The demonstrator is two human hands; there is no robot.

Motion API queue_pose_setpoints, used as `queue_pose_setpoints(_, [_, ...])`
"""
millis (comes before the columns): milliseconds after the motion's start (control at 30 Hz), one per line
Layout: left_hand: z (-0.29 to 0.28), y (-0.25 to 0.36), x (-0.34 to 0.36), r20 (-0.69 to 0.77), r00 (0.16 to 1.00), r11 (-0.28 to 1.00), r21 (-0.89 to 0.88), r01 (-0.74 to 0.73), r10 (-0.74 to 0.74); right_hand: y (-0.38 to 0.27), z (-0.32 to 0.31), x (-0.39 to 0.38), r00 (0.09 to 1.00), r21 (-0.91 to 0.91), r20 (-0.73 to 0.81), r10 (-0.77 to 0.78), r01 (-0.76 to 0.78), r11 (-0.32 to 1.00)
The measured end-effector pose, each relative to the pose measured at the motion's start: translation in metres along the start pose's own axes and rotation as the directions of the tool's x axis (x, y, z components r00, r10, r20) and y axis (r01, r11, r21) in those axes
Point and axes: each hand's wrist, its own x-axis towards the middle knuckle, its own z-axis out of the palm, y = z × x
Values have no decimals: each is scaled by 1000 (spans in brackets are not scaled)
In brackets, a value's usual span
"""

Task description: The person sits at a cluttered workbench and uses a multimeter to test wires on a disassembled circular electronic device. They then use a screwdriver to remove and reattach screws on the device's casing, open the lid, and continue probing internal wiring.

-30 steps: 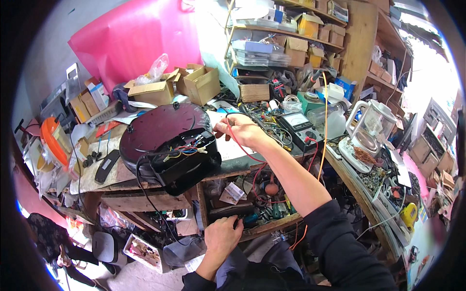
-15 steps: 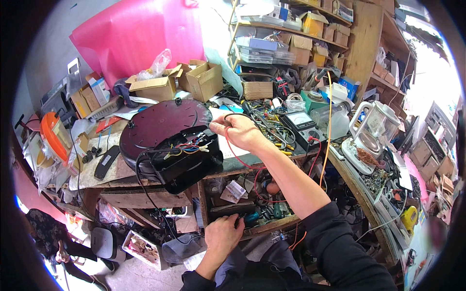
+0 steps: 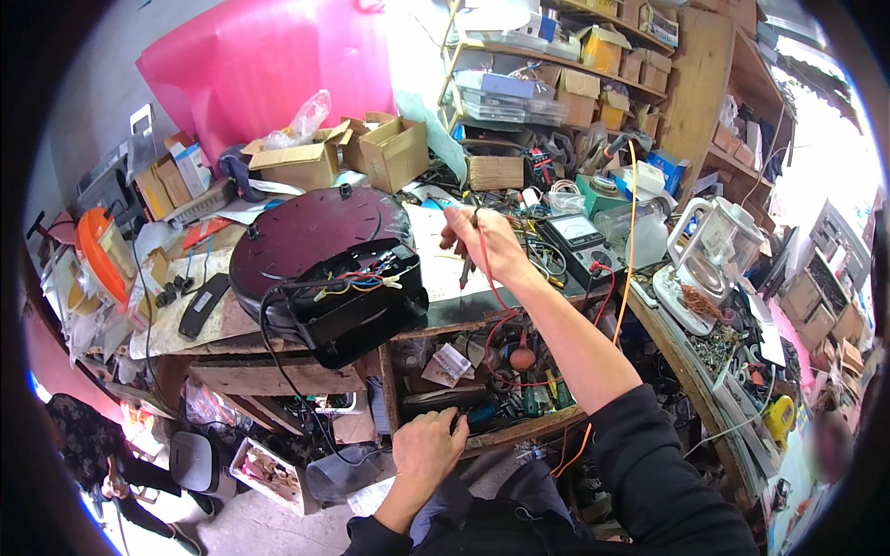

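Workbench (image 3: pixel 451 320), centre | black appliance (image 3: pixel 311 227) upturned, presumably baring wiring (image 3: pixel 363 284) | your right hand (image 3: pixel 491 246) pinches a probe (image 3: pixel 465 273) | your left hand (image 3: pixel 428 448), at drawer (image 3: pixel 524 432): grip unclear

Meter (image 3: pixel 573 230) and opened appliance (image 3: pixel 315 232) show a workshop.

The person's bare right hand (image 3: pixel 487 243) has moved right, away from the round, dark maroon-and-black plastic appliance (image 3: pixel 311 232), leaving a wider gap. A slim, dark, pen-shaped probe (image 3: pixel 465 271) now shows in its grip, pointing down.
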Motion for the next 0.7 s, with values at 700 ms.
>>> queue_pose_setpoints(700, [3,-2,-1,-60,997,998,25,-55,57,-101,-18,4,974,518,225,-33,-91,851])
